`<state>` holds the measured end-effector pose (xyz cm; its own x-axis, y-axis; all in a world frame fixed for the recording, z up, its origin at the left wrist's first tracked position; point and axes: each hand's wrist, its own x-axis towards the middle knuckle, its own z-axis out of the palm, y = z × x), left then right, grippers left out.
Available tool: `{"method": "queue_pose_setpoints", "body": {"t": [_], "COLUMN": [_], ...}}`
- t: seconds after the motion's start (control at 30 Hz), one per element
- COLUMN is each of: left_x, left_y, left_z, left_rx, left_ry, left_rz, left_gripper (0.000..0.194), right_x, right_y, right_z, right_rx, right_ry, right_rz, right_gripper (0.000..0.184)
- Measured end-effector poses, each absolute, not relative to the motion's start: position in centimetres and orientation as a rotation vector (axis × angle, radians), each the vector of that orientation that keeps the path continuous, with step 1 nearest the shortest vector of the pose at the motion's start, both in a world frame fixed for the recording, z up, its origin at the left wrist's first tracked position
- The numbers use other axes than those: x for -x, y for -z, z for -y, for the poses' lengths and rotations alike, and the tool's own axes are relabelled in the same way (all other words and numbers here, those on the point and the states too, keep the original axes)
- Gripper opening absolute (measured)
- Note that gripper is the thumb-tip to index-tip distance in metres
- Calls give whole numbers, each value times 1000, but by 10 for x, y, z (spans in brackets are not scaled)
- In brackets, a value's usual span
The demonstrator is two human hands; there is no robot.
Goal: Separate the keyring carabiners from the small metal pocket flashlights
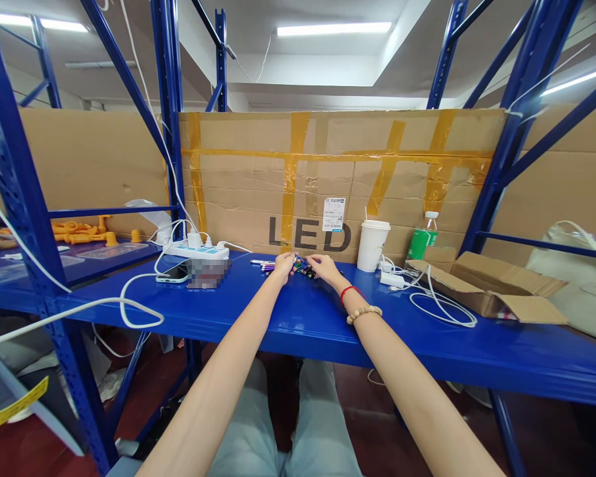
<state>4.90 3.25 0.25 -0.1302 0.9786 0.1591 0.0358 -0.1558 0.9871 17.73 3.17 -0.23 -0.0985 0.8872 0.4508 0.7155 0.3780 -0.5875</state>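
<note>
Both hands are stretched forward over the blue shelf top, close together near the cardboard at the back. My left hand is closed with its fingers pinched together; the small thing at its fingertips is too tiny to name. Facing it, my right hand has bent fingers reaching to a little heap of small dark and coloured pieces between the hands. Those fingers look pinched too, and what they hold cannot be made out. Just left of my left hand lie purple and white pen-like sticks, partly covered by it.
A white paper cup, a green-labelled bottle, a white cable and an opened carton stand to the right. On the left are a power strip, a phone and a looping white cord. Blue posts flank the shelf.
</note>
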Motion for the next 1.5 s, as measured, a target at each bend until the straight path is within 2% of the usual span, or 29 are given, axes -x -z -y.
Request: {"method": "queue_pose_setpoints", "body": {"t": [0.17, 0.27, 0.4, 0.57, 0.9, 1.13, 1.27, 1.5], "left_x": [-49, -50, -50, -49, -42, -40, -41, -41], "left_y": [-3, -1, 1, 2, 5, -2, -7, -11], "left_z": [-32, -32, -31, -31, -41, -26, -16, -8], "left_rx": [-1283, -1321, -1375, -1441, -1506, -1577, -1644, -1754], "left_ry": [-1401, -1382, -1362, -1354, -1357, -1273, -1202, -1068], "left_rz": [-1234, -1255, -1319, -1389, -1622, -1807, -1903, -2002], "left_gripper": [19, 18, 28, 33, 34, 40, 44, 51], "right_x": [-171, -172, -173, -171, -172, -171, -171, -167], "right_y": [2, 3, 2, 1, 4, 0, -1, 2], "right_z": [-31, -33, -34, -35, -40, -33, -30, -31], "right_rx": [1103, 1097, 1088, 1059, 910, 985, 1030, 1040], "right_ry": [-498, -446, -399, -484, -498, -421, -357, -439], "right_rz": [1932, 1922, 1860, 1753, 1857, 1928, 1931, 1889], "right_gripper": [36, 33, 30, 25, 36, 28, 31, 28]}}
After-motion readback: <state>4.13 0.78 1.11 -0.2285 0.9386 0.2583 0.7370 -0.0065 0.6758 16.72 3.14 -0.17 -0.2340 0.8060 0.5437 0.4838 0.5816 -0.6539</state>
